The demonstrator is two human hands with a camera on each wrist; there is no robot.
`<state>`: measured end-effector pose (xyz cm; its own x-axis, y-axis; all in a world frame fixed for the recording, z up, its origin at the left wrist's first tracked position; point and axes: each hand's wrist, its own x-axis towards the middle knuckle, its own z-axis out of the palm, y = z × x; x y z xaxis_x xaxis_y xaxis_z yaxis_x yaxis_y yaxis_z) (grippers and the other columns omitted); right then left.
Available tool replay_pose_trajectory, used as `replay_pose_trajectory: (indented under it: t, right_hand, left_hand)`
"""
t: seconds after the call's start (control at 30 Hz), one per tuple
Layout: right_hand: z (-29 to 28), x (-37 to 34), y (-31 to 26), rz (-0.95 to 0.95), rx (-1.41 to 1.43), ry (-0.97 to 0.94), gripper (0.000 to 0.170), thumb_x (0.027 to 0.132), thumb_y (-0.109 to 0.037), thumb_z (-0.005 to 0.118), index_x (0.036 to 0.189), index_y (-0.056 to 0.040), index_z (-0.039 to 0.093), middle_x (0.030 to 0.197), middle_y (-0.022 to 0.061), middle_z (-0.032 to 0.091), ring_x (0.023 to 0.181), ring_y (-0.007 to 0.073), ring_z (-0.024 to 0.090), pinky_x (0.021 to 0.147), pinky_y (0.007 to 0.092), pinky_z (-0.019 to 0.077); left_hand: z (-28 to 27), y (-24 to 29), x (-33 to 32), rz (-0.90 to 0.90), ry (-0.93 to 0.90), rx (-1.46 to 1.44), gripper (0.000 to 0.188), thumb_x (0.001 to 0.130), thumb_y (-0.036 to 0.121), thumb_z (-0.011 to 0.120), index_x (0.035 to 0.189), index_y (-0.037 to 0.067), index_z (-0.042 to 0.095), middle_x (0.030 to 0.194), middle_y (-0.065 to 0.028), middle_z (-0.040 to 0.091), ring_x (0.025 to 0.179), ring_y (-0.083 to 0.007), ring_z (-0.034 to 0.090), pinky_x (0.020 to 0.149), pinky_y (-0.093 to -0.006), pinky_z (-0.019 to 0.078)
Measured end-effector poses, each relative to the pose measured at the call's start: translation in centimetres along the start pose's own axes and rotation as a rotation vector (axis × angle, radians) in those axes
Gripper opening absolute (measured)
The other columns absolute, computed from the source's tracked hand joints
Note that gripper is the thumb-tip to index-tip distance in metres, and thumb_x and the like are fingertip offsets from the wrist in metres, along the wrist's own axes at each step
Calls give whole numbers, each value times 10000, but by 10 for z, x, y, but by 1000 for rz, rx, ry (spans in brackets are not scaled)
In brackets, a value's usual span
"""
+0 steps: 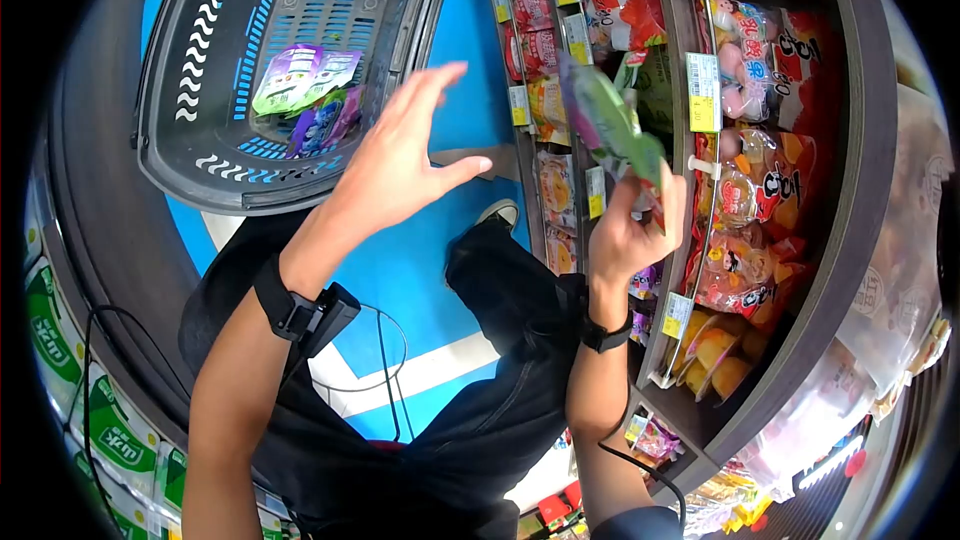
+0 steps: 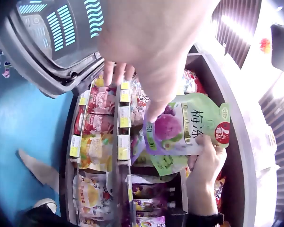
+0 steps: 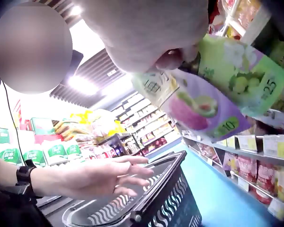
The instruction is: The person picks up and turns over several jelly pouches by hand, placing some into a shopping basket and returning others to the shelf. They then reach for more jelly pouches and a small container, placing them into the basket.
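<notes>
My right hand (image 1: 635, 230) pinches the ends of green-and-purple pouches (image 1: 605, 115) beside the snack shelves. In the left wrist view a plum-pictured pouch (image 2: 173, 125) faces the camera, gripped by the right hand (image 2: 206, 175), with a green pouch (image 2: 168, 163) below it. The right wrist view shows a purple pouch (image 3: 203, 104) and a green pouch (image 3: 244, 75) together at the right fingers. With fingers extended and thumb apart, my left hand (image 1: 395, 160) holds nothing, between the black basket (image 1: 290, 202) and the shelf. Several pouches (image 1: 310, 85) lie inside the basket.
Shelves with price tags (image 1: 703, 92) and bagged snacks (image 1: 740, 270) run along the right. Green-and-white packages (image 1: 120, 430) line the lower left. The blue floor (image 1: 465, 20) shows between basket and shelves; a shoe (image 1: 497, 212) stands there. Thin cables (image 1: 385, 380) hang from the left wrist.
</notes>
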<state>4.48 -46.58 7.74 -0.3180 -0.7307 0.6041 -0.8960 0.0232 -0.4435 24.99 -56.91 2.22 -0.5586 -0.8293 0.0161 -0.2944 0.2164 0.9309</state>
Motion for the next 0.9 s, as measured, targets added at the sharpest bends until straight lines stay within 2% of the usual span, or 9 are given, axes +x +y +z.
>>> replay_pose_trajectory:
  t: [0.07,0.13,0.27,0.3,0.43,0.57,0.8,0.87,0.9]
  right_hand:
    - [0,5,-4,-54,100,-130,387,688,136,619,1035,-24,673,762,78,575,613,164,505,543,264,397]
    - [-5,3,-1,195,239,-362,320,730,101,616,1025,-12,669,798,49,603,649,120,506,586,248,412]
    - [1,-8,5,762,816,-475,279,818,39,632,1096,48,606,962,56,656,816,89,596,689,237,462]
    - [5,-8,9,810,876,-500,295,825,30,633,1117,50,598,944,58,659,740,72,581,616,220,447]
    - [1,4,7,1016,1075,-653,322,867,-18,609,1177,58,571,879,52,656,496,27,478,402,189,333]
    - [12,0,1,1090,1043,-483,351,913,-82,569,1232,59,533,814,55,634,403,37,407,356,189,285]
    - [32,-3,33,994,974,-397,439,989,-285,470,1297,26,445,1111,108,611,485,46,493,369,164,301]
    - [33,-9,40,1012,1011,-372,460,980,-312,477,1299,16,439,1169,109,596,661,95,599,481,190,428]
    - [30,-8,37,1062,1136,-479,484,968,-355,482,1298,-2,452,1210,118,583,925,168,627,730,265,513]
  left_hand:
    - [-6,5,4,112,51,-33,732,750,212,770,1374,84,409,1396,-114,422,1256,-255,430,979,-386,411]
    - [-8,6,6,188,-20,-90,818,730,230,792,1414,83,368,1463,-129,355,1357,-269,337,1059,-396,342]
    - [-12,11,5,-139,-344,-301,709,751,225,786,1340,6,458,1251,-145,585,1169,-218,557,985,-343,430]
    - [-8,5,9,-145,-322,-336,559,750,285,770,1197,8,580,991,-119,692,933,-211,669,836,-319,512]
    - [-4,-1,3,-349,-620,-486,535,830,210,722,1264,-28,519,1156,-95,640,1016,-132,602,904,-296,476]
    - [5,-7,0,-409,-588,-743,484,891,201,651,1285,-31,492,1197,-91,614,1042,-139,590,908,-296,470]
    - [-3,-8,1,-527,-487,-898,443,895,245,645,1244,-7,537,1172,-84,615,1046,-142,582,921,-291,446]
    - [-5,-7,1,-484,-408,-958,458,891,242,647,1256,-8,529,1175,-89,615,1065,-149,575,929,-297,442]
    - [-8,-4,2,-518,-374,-976,467,891,238,645,1267,-11,521,1179,-93,615,1083,-162,569,943,-304,436]
